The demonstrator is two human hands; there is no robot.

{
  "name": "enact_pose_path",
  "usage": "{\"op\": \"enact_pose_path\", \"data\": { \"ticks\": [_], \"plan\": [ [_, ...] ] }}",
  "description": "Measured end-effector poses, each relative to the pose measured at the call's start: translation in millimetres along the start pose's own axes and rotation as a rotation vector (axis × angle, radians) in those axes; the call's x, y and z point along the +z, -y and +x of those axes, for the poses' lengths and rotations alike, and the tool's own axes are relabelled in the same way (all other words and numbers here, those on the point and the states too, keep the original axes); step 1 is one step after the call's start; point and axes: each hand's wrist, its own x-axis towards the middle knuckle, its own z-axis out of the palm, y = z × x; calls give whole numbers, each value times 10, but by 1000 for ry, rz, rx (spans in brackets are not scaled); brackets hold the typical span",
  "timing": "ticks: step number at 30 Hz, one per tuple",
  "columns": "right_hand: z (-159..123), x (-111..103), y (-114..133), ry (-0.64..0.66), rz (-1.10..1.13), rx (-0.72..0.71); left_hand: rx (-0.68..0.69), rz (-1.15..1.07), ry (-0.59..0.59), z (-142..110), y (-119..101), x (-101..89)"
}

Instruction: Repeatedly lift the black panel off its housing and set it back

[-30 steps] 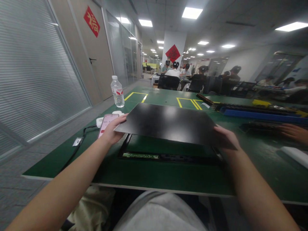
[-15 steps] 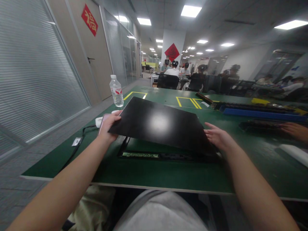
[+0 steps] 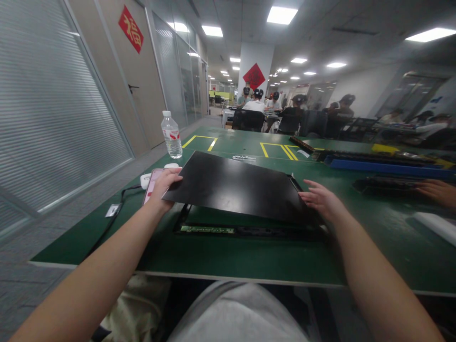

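The left hand [image 3: 166, 187] still grips the black panel [image 3: 231, 185], which slants down from its fingers, over the dark frame [image 3: 263, 232]. The right hand's [image 3: 322, 202] fingers, clasping the panel a second ago, now spread loosely, fingertips at its lowered right edge.

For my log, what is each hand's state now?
Left hand: closed, holding the glossy black panel.
Right hand: open, at the panel's right edge.
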Motion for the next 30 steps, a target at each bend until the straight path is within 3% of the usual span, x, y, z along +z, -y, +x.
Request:
{"op": "enact_pose_path", "data": {
  "ticks": [9, 21, 30],
  "plan": [
    [-3, 69, -41, -129, -77, -77, -64, 43, -30, -6, 68, -20],
    [22, 27, -59, -252, -174, -138, -66, 131, 68, -115, 85, 95],
    [1, 35, -59, -260, -217, -158, -65, 178, 65, -94, 94, 86]
  ]
}}
